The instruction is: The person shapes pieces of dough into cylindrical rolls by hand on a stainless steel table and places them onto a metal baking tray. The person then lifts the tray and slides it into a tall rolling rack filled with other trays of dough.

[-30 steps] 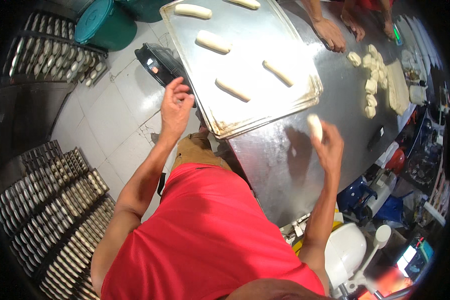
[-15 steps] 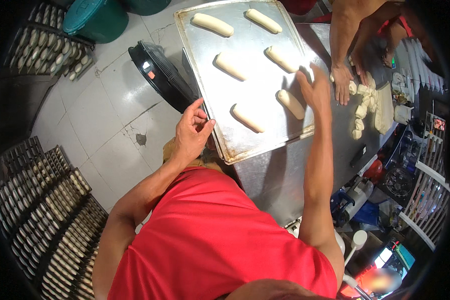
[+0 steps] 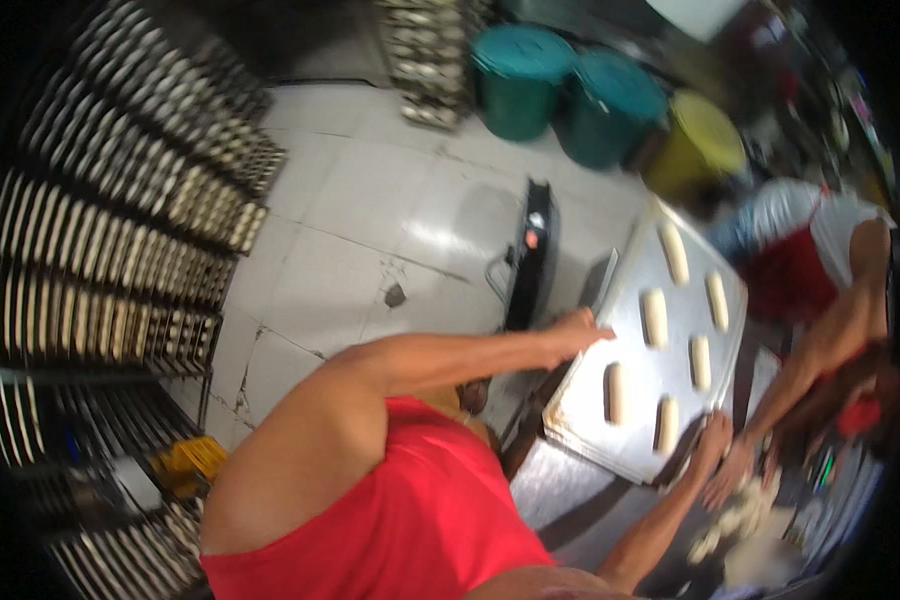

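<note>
A metal baking tray [image 3: 582, 408] lies at the right on the steel worktable [image 3: 555, 490], with several pale, cylindrical dough rolls [image 3: 654, 318] spaced apart on it. My left hand [image 3: 573, 336] grips the tray's left edge, its thumb over the rim. At the right edge near the front corner, my right hand [image 3: 712, 437] is closed around the rim. The near edge looks layered, but I cannot tell how many trays are stacked. Just beyond my right hand, a co-worker's hand [image 3: 732, 472] is by cut dough pieces [image 3: 735, 522].
Tall racks [image 3: 130, 260] loaded with rows of dough line the left side. A black fan [image 3: 528, 255] stands on the tiled floor left of the worktable. Lidded green bins [image 3: 523, 85] and a yellow bin [image 3: 695, 145] are at the back. A yellow crate [image 3: 192, 460] sits low at left.
The view has swung left, bringing more of the racks and floor in. My left hand has closed on the tray's left edge, and my right hand has moved from above the rolls to its right edge.
</note>
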Demonstrator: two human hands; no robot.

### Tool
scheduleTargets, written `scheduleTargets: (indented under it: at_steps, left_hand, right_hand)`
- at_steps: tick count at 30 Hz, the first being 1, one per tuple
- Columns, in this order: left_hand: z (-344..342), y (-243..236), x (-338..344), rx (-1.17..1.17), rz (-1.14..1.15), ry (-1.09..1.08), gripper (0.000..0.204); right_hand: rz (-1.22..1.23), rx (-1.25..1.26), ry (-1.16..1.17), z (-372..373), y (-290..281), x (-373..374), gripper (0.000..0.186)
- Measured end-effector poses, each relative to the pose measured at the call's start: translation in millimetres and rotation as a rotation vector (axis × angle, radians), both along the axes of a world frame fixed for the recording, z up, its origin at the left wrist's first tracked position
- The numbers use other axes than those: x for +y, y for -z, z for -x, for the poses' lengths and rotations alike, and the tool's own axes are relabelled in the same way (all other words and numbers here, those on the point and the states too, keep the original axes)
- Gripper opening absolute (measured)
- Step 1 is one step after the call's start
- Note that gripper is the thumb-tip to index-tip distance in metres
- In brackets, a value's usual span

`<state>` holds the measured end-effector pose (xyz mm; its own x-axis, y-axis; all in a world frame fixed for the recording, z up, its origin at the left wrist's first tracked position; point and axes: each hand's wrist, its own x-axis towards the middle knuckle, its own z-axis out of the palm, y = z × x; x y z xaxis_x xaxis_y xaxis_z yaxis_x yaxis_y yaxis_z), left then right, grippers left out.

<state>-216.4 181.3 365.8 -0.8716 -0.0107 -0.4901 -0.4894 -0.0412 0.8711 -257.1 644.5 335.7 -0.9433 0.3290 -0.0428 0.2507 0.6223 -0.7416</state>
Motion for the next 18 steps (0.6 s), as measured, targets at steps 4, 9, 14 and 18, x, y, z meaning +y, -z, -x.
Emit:
scheduleTargets:
  at_steps: [4,9,14,18]
  left_hand:
    - [-28,-30,0,0.156,0.007,-0.080,0.041]
    - [-37,-31,5,0.397,-0.240,-0.206,0.038]
    - [-86,-62,-55,0.371,-0.282,-0.147,0.038]
    - [-122,-58,-122,0.466,-0.497,-0.272,0.040]
  right_hand:
    - [0.168,-0.104,0.001,23,-2,5,0.030]
    - [0.311,0.153,0.041,6,-19,-44,0.035]
    - [0.448,0.093,0.090,-32,-73,-114,0.047]
    - [0.125,0.458,-0.420,-46,-72,-174,0.055]
